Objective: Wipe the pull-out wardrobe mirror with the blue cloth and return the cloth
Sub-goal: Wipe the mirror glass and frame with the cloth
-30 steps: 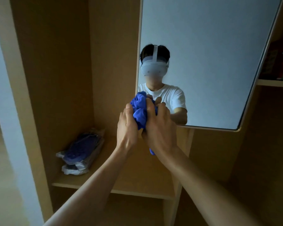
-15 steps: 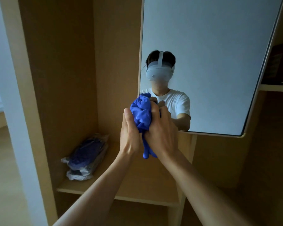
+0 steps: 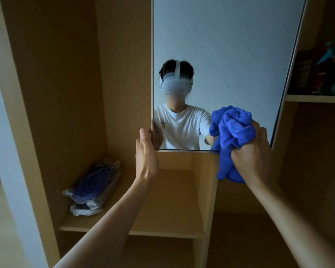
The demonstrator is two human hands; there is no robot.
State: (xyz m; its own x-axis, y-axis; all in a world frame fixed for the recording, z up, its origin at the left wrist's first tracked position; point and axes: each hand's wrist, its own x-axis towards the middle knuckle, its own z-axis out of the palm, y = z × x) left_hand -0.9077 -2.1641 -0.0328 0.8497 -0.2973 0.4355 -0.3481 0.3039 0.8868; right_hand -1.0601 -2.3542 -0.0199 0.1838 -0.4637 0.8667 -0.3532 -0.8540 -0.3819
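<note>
The pull-out wardrobe mirror [image 3: 230, 55] stands upright in front of me, its lower edge at about hand height. My left hand [image 3: 146, 153] holds the mirror's lower left corner, thumb on the near side and fingers wrapped behind the edge. My right hand [image 3: 253, 153] grips the bunched blue cloth [image 3: 232, 132] against the mirror's lower right part. A tail of the cloth hangs below my fist. The mirror reflects a person in a white shirt with a headset.
A wooden shelf [image 3: 162, 227] lies below the mirror inside the wardrobe. On its left end sits a plastic-wrapped bluish package [image 3: 91, 188]. Another shelf [image 3: 315, 98] at upper right holds dark items. A vertical wooden panel [image 3: 203, 190] stands under the mirror.
Both hands were together around the cloth at the mirror's lower left. My left hand has let go of it and taken the mirror's corner; my right hand carried the cloth rightwards.
</note>
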